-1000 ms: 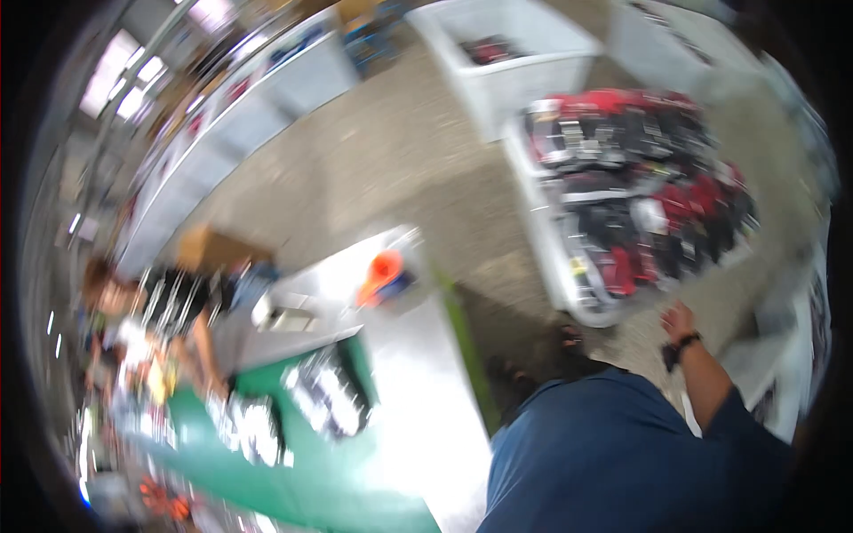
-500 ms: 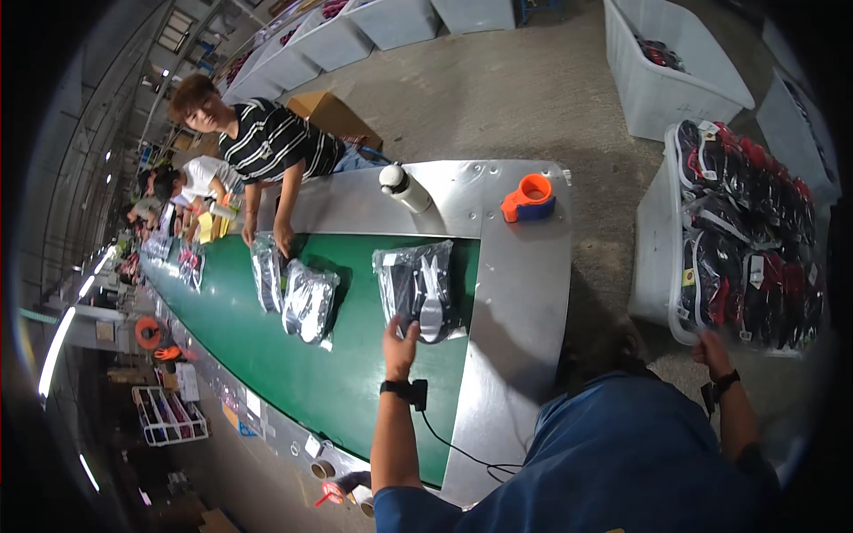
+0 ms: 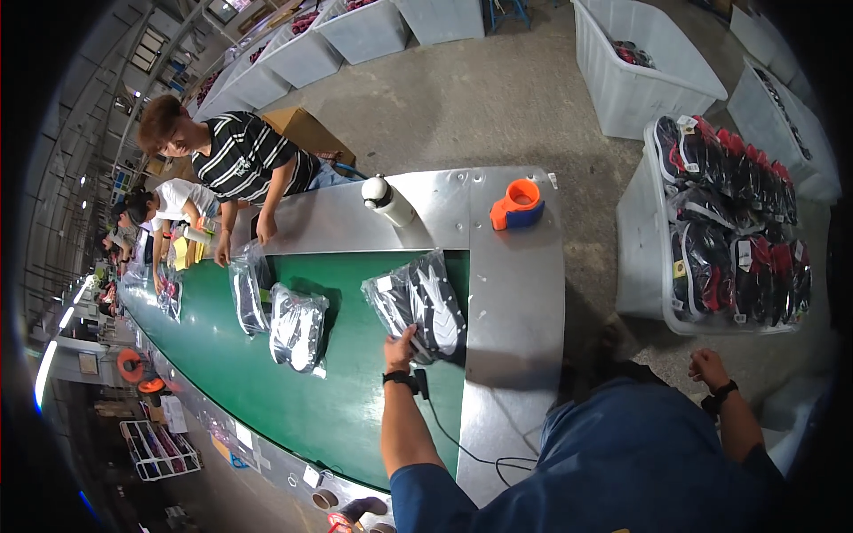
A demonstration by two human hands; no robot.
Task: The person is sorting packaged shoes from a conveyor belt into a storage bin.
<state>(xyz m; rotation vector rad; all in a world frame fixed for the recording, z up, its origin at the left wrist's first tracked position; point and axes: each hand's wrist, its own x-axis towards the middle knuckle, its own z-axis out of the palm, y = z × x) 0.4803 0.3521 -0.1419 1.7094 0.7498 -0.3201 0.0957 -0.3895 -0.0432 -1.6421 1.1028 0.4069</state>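
Observation:
A clear plastic bag with a pair of dark and white shoes lies at the near end of the green conveyor belt. My left hand is closed on the bag's lower edge, thumb on top. My right hand is off to the right, fingers curled in, with nothing visible in them. It is just below a large pale bin heaped with bagged black, red and white shoes. Two more bagged shoe packs, one whitish grey and one beside it, lie farther left on the belt.
A white bottle and an orange and blue tape dispenser stand on the metal table edge. A co-worker in a striped shirt works across the belt. More bins stand behind. A cable runs from my left wrist.
My left hand has taken hold of the shoe bag, which has turned slightly. My right hand has drawn back from the bin's shoes. The co-worker's head has lowered, and the whole view has shifted.

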